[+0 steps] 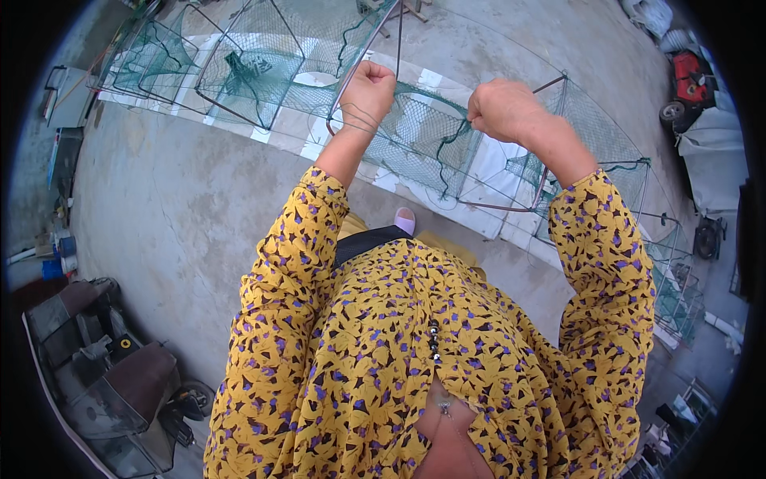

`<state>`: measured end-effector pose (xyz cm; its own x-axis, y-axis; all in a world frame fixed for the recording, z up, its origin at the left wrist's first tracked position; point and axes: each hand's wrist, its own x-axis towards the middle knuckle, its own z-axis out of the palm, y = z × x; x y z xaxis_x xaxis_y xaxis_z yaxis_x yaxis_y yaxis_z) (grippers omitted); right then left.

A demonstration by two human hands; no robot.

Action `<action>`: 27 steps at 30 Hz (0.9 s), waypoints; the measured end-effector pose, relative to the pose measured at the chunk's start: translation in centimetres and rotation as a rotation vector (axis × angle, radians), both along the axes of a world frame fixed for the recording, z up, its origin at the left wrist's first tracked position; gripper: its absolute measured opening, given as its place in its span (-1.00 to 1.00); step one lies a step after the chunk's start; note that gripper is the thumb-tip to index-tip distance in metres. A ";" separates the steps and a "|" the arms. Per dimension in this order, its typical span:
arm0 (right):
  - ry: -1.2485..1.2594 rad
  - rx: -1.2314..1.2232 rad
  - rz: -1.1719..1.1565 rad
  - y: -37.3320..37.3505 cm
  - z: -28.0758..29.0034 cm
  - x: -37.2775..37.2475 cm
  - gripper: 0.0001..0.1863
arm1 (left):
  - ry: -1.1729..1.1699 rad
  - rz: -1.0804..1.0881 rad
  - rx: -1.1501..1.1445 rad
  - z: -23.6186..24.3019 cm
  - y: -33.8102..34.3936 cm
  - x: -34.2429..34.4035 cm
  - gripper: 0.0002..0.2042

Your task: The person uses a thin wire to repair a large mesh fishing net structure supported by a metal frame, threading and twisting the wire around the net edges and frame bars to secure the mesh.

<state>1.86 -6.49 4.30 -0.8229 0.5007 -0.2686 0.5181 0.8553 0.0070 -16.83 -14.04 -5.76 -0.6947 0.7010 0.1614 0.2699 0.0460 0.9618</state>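
Working the green net trap (427, 156) took both hands, fwiw. It stretched out in front of the person's yellow print top (399, 295), long axis running L to R on a slant, left end farther off, right end nearer. A gathered mesh edge (431, 94) ran hand to hand, so most of that section lay on the body side of the grip. Left hand (370, 89) was pinched tight at the edge, right beside a dark frame rod (330, 125), def the closer hand to it. Right hand (504, 110) was curled closed at the edge's other end, tho idk exactly which strands either one had. White sheeting (488, 169) lay under the trap. A pink slipper (405, 221) showed just on the trap's near side. Small vehicle w/ maroon seats (137, 379) was near-left of the trap, well apart; red machine (689, 78) was off to the trap's right.
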 end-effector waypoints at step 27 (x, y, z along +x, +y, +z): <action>0.172 -0.053 -0.123 0.6 -2.1 -0.1 -0.85 | -0.068 -0.454 -0.048 1.1 -0.6 7.8 -0.96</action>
